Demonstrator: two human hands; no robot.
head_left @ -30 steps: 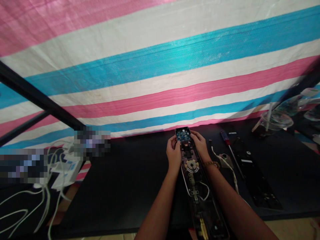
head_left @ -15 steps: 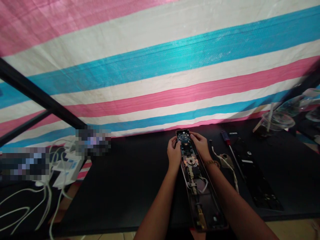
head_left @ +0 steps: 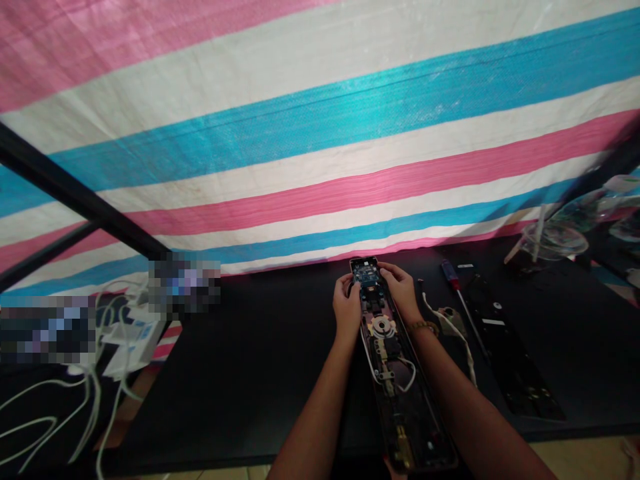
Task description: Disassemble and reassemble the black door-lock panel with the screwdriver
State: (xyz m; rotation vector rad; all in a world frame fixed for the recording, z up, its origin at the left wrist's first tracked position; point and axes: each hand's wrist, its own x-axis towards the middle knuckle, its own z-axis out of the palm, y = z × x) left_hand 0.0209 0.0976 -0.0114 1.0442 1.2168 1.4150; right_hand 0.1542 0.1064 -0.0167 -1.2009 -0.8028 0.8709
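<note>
A long, narrow electronic door lock housing (head_left: 413,417) lies lengthwise before me with its inside showing. Within it are a blue circuit board (head_left: 367,275) at the far end, a round metal ring (head_left: 383,325) midway, a looped white wire (head_left: 411,373) and a brass-coloured part (head_left: 403,448) near me. My left hand (head_left: 347,308) grips the far end by its left edge, thumb over the rim. On the opposite edge my right hand (head_left: 401,291) is closed round the same end, thumb beside the board. The fingertips beneath are hidden.
To the right lie a screwdriver (head_left: 466,305), a flat black cover plate (head_left: 517,367) and a bracket with a cable (head_left: 453,325). Clear plastic cups (head_left: 555,241) stand at the back right. White cables (head_left: 95,393) hang at the left, and a striped sheet (head_left: 320,147) rises behind the table.
The near end of the lock housing has shifted slightly toward me and down. Both hands keep their hold at the far end.
</note>
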